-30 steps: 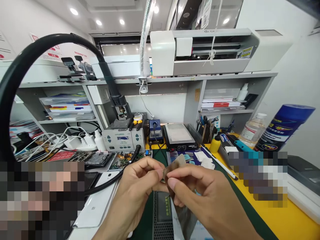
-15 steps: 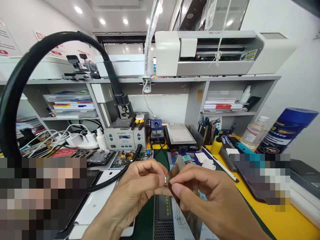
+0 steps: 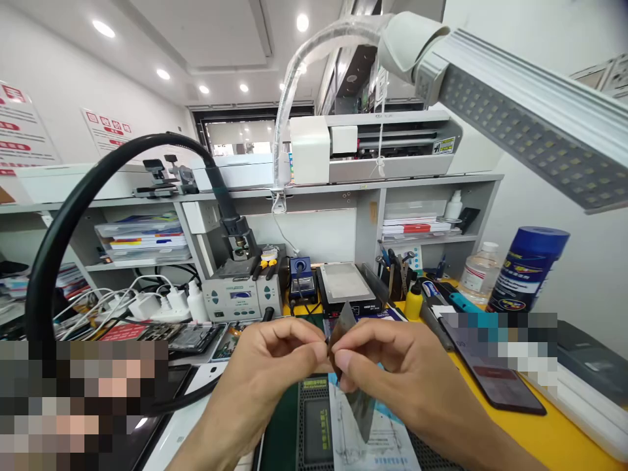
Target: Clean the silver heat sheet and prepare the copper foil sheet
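A thin grey metal sheet [image 3: 362, 413] stands tilted in front of me, seen almost edge-on. My right hand [image 3: 400, 369] is closed on it, thumb and fingers pinching its near face. My left hand [image 3: 275, 369] is closed in a pinch against the sheet's left side; what its fingertips hold is mostly hidden. Beneath the sheet lies a printed paper [image 3: 377, 451] with blue and white areas. It rests on a dark perforated mat [image 3: 314, 425] with yellow lettering.
A hot-air station [image 3: 240, 297] and heating plate [image 3: 346, 284] stand behind the hands. A black hose [image 3: 78, 190] arches on the left. A lamp [image 3: 534, 124] hangs upper right. A phone [image 3: 500, 379], yellow bottle [image 3: 413, 301] and blue spray can [image 3: 530, 268] are at right.
My view has tilted up and shifted, bringing the lamp in. The sheet has turned slightly between my hands. A small shiny piece seen earlier at the left fingertips is now mostly covered.
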Demonstrator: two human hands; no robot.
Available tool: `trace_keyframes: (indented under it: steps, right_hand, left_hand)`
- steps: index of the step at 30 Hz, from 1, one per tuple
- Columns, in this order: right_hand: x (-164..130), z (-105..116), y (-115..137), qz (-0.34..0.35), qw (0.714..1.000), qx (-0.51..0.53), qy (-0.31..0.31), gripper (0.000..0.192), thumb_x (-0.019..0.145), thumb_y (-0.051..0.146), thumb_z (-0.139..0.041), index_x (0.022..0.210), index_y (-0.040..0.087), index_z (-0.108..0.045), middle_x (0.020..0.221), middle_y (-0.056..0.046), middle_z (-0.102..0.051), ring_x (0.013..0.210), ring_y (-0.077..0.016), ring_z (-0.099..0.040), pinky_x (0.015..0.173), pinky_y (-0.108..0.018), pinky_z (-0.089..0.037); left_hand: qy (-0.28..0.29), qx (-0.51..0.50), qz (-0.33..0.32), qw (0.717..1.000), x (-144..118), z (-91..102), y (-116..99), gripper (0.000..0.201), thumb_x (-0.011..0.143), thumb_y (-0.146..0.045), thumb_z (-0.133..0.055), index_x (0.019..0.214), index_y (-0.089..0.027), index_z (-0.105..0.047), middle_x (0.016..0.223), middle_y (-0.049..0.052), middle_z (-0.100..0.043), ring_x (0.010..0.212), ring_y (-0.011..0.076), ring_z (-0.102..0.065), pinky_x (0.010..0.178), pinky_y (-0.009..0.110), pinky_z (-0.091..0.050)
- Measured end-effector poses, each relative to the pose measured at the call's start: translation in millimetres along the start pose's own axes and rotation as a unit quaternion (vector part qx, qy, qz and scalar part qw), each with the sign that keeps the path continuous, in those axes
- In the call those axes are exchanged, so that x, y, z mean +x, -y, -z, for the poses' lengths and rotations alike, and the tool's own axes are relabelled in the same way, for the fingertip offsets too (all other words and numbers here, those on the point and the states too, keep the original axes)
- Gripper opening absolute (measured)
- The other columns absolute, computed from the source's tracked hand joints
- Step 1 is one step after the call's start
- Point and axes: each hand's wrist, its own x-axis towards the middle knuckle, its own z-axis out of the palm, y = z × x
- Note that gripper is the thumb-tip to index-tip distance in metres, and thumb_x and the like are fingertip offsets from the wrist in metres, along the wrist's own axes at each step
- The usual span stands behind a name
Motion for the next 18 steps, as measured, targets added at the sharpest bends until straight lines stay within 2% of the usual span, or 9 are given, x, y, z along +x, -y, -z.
trace_keyframes:
  steps: [6,12,18]
  right_hand:
    - [1.5,10.2,-4.3,0.010,0.999,0.043,-0.014,0.013,0.087,0.029,-0.070,0.083,0.018,-0.074,0.075,-0.002,-0.071,0.072,-0.0145,-0.066,0.068,-0.022,-0.056]
    - [0.0,14.6,-11.3,-0.011,0.999,0.032,-0.025,0.014,0.086,0.029,-0.069,0.083,0.017,-0.075,0.080,-0.004,-0.073,0.076,-0.0182,-0.066,0.071,-0.028,-0.058]
    - [-2.7,15.4,-15.7,-0.027,0.999,0.036,-0.020,0.016,0.087,0.031,-0.069,0.083,0.016,-0.074,0.080,-0.005,-0.072,0.075,-0.0196,-0.066,0.071,-0.030,-0.058]
  left_hand:
    - [-0.034,0.153,-0.143,0.977,7.1,-15.0,10.7,0.009,0.084,-0.020,-0.068,0.075,-0.019,-0.067,0.081,-0.001,-0.065,0.072,0.0090,-0.061,0.064,0.015,-0.050]
    - [-0.049,0.251,-0.213,0.943,6.2,-22.3,18.7,0.011,0.087,-0.013,-0.061,0.080,-0.021,-0.064,0.086,-0.002,-0.064,0.077,0.0085,-0.062,0.067,0.014,-0.052]
    - [-0.050,0.298,-0.267,0.915,3.9,-23.0,24.2,0.014,0.088,-0.010,-0.059,0.081,-0.023,-0.062,0.085,-0.003,-0.063,0.078,0.0087,-0.063,0.068,0.015,-0.052]
